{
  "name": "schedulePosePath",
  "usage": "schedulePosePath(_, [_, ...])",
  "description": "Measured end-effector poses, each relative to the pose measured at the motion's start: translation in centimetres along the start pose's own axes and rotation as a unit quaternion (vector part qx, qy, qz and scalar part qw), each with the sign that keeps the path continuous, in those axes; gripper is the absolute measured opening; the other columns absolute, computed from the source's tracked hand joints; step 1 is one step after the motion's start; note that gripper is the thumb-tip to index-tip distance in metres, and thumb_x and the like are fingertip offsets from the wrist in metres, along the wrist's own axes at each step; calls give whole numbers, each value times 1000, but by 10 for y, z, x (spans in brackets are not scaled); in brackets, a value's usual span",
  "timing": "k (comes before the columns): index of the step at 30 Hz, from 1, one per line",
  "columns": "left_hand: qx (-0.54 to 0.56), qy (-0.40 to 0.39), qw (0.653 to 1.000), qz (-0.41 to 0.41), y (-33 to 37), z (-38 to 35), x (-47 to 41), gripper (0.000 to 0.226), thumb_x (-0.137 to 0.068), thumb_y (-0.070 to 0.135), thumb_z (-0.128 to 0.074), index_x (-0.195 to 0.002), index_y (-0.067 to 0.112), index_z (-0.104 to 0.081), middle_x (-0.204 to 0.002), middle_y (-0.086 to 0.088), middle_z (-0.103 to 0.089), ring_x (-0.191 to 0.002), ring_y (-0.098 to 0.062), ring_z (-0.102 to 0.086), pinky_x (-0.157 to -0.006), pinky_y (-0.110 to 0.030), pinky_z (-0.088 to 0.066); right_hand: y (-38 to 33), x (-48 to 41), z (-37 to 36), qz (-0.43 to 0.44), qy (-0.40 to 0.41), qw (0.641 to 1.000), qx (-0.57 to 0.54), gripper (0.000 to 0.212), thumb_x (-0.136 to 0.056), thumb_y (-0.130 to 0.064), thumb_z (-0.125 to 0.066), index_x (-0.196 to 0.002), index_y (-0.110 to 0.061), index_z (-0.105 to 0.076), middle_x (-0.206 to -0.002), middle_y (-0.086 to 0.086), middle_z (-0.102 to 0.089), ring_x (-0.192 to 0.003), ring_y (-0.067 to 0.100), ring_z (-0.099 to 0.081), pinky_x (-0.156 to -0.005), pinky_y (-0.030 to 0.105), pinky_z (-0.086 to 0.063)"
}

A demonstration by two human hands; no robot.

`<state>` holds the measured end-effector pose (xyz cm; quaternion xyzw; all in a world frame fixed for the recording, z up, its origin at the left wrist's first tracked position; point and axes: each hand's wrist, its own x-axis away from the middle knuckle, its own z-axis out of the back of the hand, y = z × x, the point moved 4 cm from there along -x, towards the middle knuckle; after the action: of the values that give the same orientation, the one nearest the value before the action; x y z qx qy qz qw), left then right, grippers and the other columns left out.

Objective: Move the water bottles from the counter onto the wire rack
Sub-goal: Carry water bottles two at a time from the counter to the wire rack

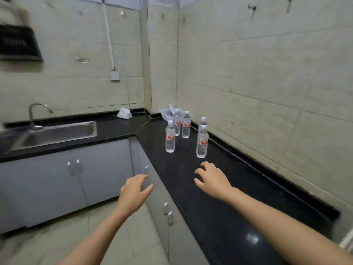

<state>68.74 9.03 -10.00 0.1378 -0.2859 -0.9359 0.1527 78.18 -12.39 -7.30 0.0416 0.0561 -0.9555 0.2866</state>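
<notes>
Several clear water bottles with white caps and red-and-white labels stand upright on the black counter point(219, 188). The nearest bottle point(202, 142) is at the right, another bottle point(170, 137) stands to its left, and more bottles point(186, 125) are grouped behind them near the corner. My right hand point(212, 180) hovers over the counter just short of the nearest bottle, fingers spread and holding nothing. My left hand point(134, 191) is raised in front of the cabinet doors, fingers relaxed and empty. No wire rack is in view.
A steel sink point(57, 133) with a tap point(38, 111) is set in the counter at left. A white basket point(168, 113) sits in the far corner and a white packet point(124, 113) lies by the back wall. Grey cabinets point(76, 180) run below.
</notes>
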Motion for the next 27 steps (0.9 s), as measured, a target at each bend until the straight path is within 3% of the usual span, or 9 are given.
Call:
schedulePosePath(6, [-2,27,996,86,-123,67,-19,47,-90,35,-49,-133,16,-44,-143,-2,-43,-134,-22,-32,-106,-38,-27,-102,-70,-49,11,-39,999,-22,39,-92,-34,-42,-125,-14,-50,-134,10,-40,-123,28,-38,-96,39,-37])
schedulePosePath(12, [7,30,989,144,-201,83,-31,46,-89,34,-51,-131,14,-47,-140,-5,-47,-132,-25,-37,-104,-37,-31,-149,-114,-90,6,-89,995,-45,42,-91,-33,-43,-128,-15,-48,-134,9,-40,-123,27,-38,-98,37,-36])
schedulePosePath(19, [21,12,986,164,-247,70,-81,45,-89,33,-52,-129,15,-48,-138,-5,-49,-130,-24,-38,-104,-35,-31,-152,-178,-127,-12,-105,990,-94,40,-90,-33,-45,-126,-15,-51,-132,8,-42,-123,24,-39,-99,35,-38])
schedulePosePath(27, [12,-8,992,128,-263,59,-219,46,-90,34,-49,-132,15,-45,-141,-4,-46,-133,-22,-35,-109,-37,-29,-116,-307,-151,-82,-60,975,-199,36,-90,-30,-48,-121,-15,-56,-128,6,-46,-120,21,-42,-98,35,-41])
